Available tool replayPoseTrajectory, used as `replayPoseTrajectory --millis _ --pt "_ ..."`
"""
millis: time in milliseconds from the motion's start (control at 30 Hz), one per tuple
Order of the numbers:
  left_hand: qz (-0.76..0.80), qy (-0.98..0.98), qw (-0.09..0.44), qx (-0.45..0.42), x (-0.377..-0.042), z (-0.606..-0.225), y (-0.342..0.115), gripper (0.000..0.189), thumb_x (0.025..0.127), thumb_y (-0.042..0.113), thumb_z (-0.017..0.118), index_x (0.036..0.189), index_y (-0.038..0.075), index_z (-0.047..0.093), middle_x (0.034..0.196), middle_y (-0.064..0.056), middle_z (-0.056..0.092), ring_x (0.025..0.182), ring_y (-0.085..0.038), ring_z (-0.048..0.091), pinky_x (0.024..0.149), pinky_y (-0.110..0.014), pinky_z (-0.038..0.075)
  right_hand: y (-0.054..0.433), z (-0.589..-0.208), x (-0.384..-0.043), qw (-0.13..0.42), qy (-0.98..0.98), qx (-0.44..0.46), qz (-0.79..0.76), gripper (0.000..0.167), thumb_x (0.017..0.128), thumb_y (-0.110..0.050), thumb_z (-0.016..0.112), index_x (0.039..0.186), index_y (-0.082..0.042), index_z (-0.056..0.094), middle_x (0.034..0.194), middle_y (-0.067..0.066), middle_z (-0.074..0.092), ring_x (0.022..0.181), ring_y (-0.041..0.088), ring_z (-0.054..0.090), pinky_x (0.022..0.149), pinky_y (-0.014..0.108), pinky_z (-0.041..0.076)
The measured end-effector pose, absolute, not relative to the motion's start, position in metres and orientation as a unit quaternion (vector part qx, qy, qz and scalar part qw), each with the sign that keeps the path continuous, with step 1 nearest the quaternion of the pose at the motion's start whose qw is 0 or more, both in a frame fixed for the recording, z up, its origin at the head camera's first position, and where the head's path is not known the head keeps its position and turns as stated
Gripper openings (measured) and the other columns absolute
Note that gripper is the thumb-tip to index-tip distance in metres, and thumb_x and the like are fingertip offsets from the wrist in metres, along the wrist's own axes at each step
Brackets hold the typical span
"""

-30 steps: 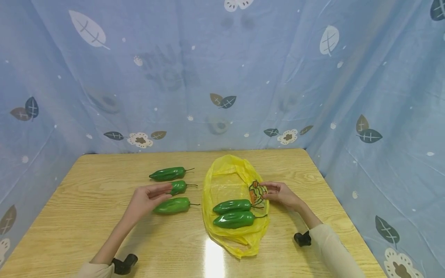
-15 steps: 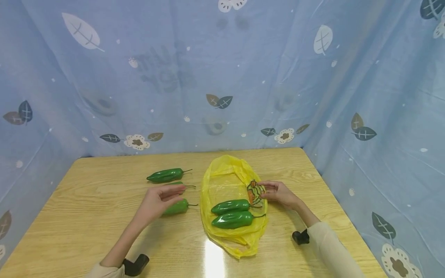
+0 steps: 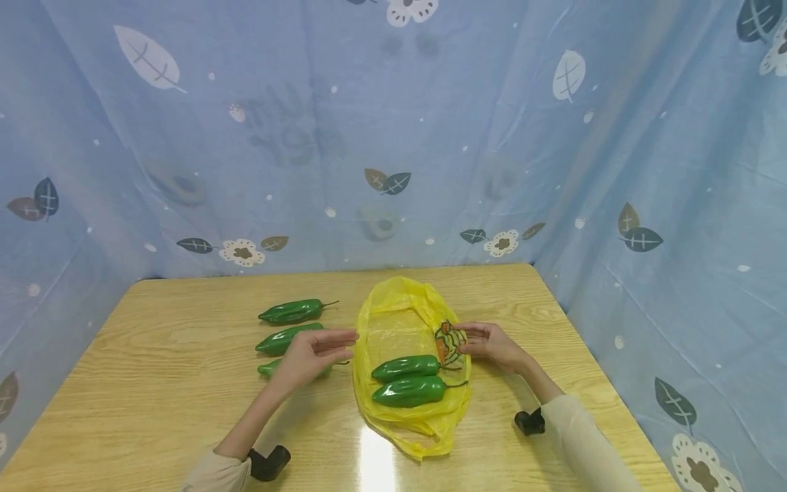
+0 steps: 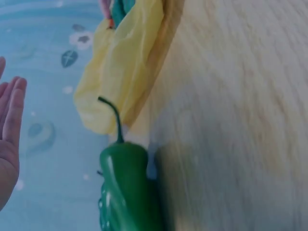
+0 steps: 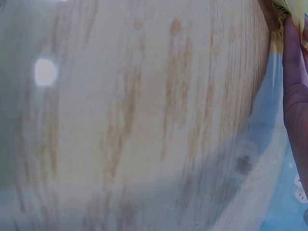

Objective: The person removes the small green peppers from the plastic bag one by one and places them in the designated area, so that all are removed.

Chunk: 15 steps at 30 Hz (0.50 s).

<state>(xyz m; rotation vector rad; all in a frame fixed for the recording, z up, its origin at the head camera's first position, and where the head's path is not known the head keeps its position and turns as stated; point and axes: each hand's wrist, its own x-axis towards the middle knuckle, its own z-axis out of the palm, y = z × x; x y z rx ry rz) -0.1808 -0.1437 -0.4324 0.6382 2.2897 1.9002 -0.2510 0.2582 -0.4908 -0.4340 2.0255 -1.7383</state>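
A yellow plastic bag [image 3: 393, 328] lies spread on the wooden table, with two green chili peppers [image 3: 408, 392] on its near part. My right hand [image 3: 494, 345] pinches the bag's right edge beside the printed orange and green pattern [image 3: 450, 342]; yellow film shows at its fingertips in the right wrist view. My left hand [image 3: 316, 355] holds nothing, fingers stretched toward the bag's left rim. Under and behind it, three more green chili peppers lie in a row, the far one [image 3: 292, 312] in full view and the nearest [image 3: 268, 369] partly covered by the hand.
The wooden table [image 3: 154, 383] reaches back to a blue curtain [image 3: 344, 137] printed with leaves and flowers. More curtain hangs at both sides. Black wrist cameras [image 3: 268, 465] sit on both forearms, low over the table.
My left hand has moved right from over the row of peppers to the bag's left rim. The right hand stays at the bag's right edge, and the peppers have not moved.
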Motion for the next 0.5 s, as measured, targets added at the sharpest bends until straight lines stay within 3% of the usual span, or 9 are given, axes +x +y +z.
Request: replayPoseTrajectory --millis 167,367,500 --pt "0.632 0.734 0.064 0.240 -0.185 -0.442 -0.129 0.040 0.087 0.012 0.071 0.123 -0.004 0.062 0.121 -0.019 0.064 0.111 -0.030 0.061 0.089 -0.028 0.052 0.258 -0.490 -0.251 0.216 0.733 -0.158 -0.626 0.051 0.091 0.001 0.062 0.138 0.010 0.043 0.143 0.032 0.036 0.104 0.020 0.064 0.084 0.035 0.055" --pt "0.643 0.714 0.082 0.266 -0.189 -0.456 -0.106 0.038 0.086 0.007 0.071 0.122 -0.006 0.063 0.121 -0.020 0.063 0.111 -0.028 0.062 0.093 -0.040 0.049 0.256 -0.491 -0.251 0.217 0.736 -0.156 -0.622 0.051 0.091 0.000 0.062 0.138 0.010 0.043 0.142 0.032 0.037 0.102 0.020 0.064 0.083 0.036 0.055" --pt "0.644 0.714 0.110 0.254 -0.190 -0.463 -0.093 0.038 0.085 0.007 0.072 0.121 -0.004 0.064 0.121 -0.017 0.064 0.111 -0.025 0.062 0.093 -0.036 0.050 0.257 -0.493 -0.251 0.215 0.737 -0.156 -0.622 0.051 0.092 0.000 0.062 0.138 0.010 0.043 0.142 0.033 0.036 0.101 0.020 0.064 0.083 0.035 0.055"
